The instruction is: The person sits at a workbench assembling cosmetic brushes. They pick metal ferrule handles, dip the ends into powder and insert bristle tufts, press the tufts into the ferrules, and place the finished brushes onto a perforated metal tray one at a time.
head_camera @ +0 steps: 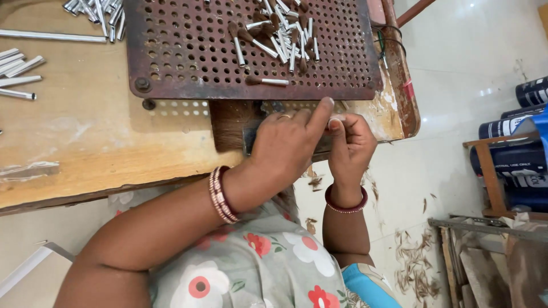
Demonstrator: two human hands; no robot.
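Left hand (285, 142) presses flat on brown bristle bundle (231, 122) just below perforated plate (171, 63), steadying it. Right hand (349, 142) pinches small tuft; finished tufted ferrules (279, 40) lie atop plate.

Left hand (288, 142) covers most of the dark metal block (248, 140) at the table (85, 142) edge; only its left end shows. Can't tell what the right hand (349, 142) pinches, fingertips curl over it. Bristle bundle (228, 122) runs under the perforated plate (171, 51), its upper end hidden. Plate top cut off by the frame edge, same for the ferrule pile (94, 14) at the upper left. Loose metal tubes (17, 68) clipped by the left edge. Blue-black cans (514, 159) at right cut off, partly behind a wooden frame (491, 177). Floor clippings (414, 262) too small to identify.
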